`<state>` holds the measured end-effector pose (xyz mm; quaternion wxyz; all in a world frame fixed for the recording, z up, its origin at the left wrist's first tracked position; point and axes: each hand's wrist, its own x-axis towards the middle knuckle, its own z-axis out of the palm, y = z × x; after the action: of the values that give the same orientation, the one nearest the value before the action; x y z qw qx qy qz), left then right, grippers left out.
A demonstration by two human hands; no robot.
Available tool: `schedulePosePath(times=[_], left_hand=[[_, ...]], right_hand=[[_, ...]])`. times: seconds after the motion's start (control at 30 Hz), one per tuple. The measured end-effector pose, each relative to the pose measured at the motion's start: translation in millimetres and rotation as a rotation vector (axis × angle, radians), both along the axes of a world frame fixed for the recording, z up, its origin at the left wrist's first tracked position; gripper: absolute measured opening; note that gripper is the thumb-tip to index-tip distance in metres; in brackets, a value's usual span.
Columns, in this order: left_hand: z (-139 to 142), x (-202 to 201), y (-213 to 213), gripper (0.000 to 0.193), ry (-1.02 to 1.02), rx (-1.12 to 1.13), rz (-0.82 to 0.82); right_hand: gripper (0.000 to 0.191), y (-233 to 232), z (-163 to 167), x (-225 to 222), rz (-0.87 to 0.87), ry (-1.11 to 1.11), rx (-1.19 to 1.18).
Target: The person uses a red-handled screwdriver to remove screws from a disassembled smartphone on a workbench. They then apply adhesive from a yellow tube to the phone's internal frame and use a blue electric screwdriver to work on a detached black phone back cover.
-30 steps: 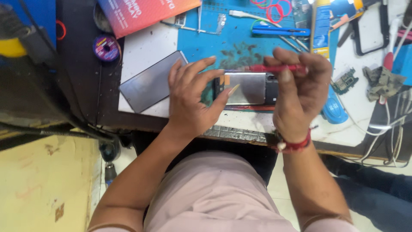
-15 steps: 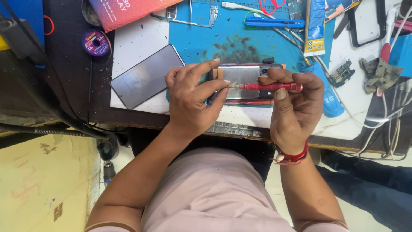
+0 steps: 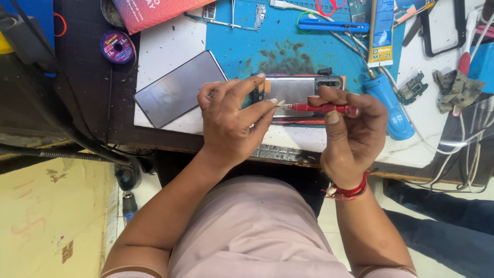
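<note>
— Gripping that slim red-handled screwdriver [image 3: 323,108], the right hand [image 3: 352,136] works near the bench edge?
— Yes; the left hand [image 3: 231,123] pinches its tip over one opened silver phone [image 3: 296,90]. One dark glass panel [image 3: 180,88] lies alongside, little free room.

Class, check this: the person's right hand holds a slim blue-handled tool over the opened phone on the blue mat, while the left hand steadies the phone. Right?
Not quite. The head view shows the slim tool in the right hand has a red handle, not blue. The rest stands: the left hand steadies the opened phone on the blue mat.
</note>
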<state>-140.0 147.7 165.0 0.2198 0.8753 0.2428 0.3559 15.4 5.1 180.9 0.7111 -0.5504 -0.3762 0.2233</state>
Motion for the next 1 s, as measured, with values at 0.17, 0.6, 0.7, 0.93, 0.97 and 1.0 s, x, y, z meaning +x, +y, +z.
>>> schedulePosePath(times=[0.17,0.6,0.7,0.93,0.97,1.0], left_hand=[[-1.3,-0.9,1.2,0.016,-0.010,-0.020,-0.002],[-0.9,-1.1,0.3,0.021,0.000,-0.014,0.027],[2.2,-1.7,-3.2,0.031,0.017,-0.008,0.085],[3.3,-0.4,-7.3,0.024,0.042,0.166,-0.091],[3.4,-1.5,-6.9,0.023,0.051,0.164,-0.086],[3.4,-1.8,-6.3,0.021,0.056,0.163,-0.083]], right_hand=[[0.026,1.9,4.1,-2.9,-0.002,-0.036,-0.024],[0.040,15.9,18.6,-0.8,0.009,-0.406,-0.149],[0.037,36.1,26.0,4.8,0.087,-0.376,-0.101],[0.031,75.9,33.9,23.0,0.270,-0.678,-0.126],[0.031,79.0,34.6,22.4,0.292,-0.689,-0.122],[0.033,81.7,36.1,21.8,0.300,-0.707,-0.121]])
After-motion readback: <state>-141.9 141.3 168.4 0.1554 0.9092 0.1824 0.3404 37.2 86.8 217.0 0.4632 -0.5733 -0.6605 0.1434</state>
